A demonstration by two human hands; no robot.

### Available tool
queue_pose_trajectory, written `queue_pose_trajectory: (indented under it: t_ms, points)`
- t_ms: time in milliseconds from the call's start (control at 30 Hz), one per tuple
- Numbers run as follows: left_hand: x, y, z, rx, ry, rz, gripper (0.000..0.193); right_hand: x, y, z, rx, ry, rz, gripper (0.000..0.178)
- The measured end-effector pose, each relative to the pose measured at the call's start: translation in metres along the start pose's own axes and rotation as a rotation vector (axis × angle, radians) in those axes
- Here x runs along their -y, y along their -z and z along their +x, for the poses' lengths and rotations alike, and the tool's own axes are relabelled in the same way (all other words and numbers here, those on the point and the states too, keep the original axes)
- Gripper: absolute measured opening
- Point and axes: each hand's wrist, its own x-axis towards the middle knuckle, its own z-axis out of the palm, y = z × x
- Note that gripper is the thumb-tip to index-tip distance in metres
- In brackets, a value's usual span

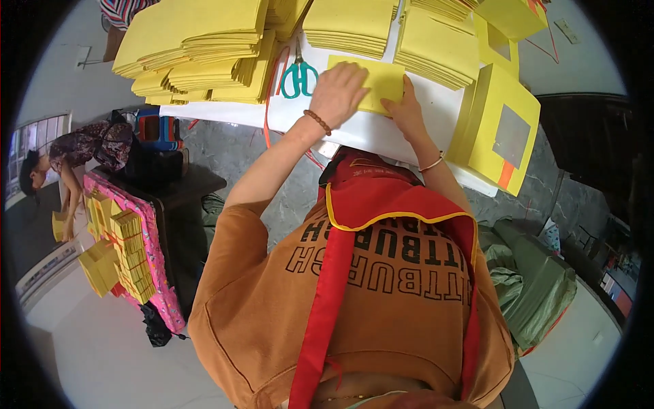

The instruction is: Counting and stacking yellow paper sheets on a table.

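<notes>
A flat yellow paper piece (pixel 383 87) lies on the white tabletop in front of me. Across its left part my left hand (pixel 339 93) rests palm down, fingers stretched out. At its right edge is my right hand (pixel 409 114), with the thumb on the near corner and the index finger along the side; the other fingers are hidden. Green-handled scissors (pixel 299 79) lie just left of my left hand, points away from me. Beside them an orange-red ribbon (pixel 268 112) hangs over the table's near edge.
Stacks of yellow folded paper (pixel 351 27) line the table's far side. Yellow boxes with grey panels (pixel 512 136) stand at the right. To the left, another person (pixel 88 146) handles yellow pieces by a pink-covered table (pixel 160 273). Green sheeting (pixel 538 286) lies at the right.
</notes>
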Motion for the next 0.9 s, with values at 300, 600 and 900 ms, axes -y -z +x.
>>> queue_pose_trajectory:
  t_ms: [300,600,900]
  points:
    - [-0.004,-0.054,-0.002,0.056,-0.170,0.175,0.045,0.004,0.005,-0.009,-0.023,0.058,-0.541,0.075]
    - [-0.003,-0.055,-0.006,0.104,-0.187,0.278,0.049,0.095,0.111,-0.095,0.349,0.260,-0.037,0.044]
    - [-0.066,-0.020,0.041,0.097,-0.184,0.039,0.031,0.036,0.288,-0.108,-0.250,0.460,-0.351,0.018]
